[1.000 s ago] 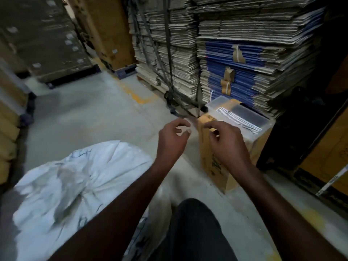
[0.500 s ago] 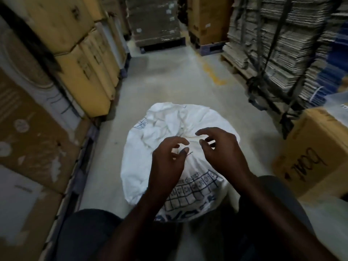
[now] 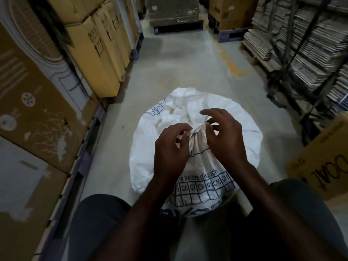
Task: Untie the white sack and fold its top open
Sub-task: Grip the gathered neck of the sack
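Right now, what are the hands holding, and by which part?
Both the left hand and the right hand pinch the white sack at its gathered, tied neck, one on each side of it.

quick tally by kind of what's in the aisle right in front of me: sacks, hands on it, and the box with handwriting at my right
white sack: 1
hands at its tied neck: 2, left hand and right hand
cardboard box with handwriting: 1
total: 4
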`<state>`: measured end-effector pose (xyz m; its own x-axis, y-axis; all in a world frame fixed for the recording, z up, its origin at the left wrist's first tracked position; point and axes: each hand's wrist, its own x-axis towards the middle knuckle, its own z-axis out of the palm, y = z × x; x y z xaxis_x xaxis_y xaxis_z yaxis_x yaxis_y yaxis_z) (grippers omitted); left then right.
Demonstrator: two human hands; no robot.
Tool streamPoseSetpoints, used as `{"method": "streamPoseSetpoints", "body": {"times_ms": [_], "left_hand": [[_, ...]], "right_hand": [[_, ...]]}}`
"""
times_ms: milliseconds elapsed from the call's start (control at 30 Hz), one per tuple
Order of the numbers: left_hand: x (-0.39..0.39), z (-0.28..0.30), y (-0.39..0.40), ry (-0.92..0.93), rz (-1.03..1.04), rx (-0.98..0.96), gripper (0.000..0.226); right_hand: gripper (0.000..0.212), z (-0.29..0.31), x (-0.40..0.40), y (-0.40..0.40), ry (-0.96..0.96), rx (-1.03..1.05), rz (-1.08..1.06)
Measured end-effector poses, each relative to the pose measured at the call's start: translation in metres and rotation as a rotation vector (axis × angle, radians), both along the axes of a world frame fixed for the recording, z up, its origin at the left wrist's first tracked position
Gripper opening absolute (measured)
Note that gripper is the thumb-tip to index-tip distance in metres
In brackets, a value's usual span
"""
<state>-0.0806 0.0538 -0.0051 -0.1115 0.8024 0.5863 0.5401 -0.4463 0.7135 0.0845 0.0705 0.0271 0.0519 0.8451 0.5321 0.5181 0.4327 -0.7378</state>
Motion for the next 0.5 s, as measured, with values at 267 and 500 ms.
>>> {"method": "streamPoseSetpoints", "body": {"times_ms": [267, 500], "left_hand": [[-0.017, -0.020, 0.038, 0.288, -0.043, -0.090, 0.056], [-0.040, -0.024, 0.073, 0.428, -0.173, -0.514, 0.070]], "right_hand": [[0.043, -0.010, 0.005, 0.048, -0.392, -0.081, 0.077], [0.007, -0.019, 0.032, 0.065, -0.529, -0.061, -0.070]]}}
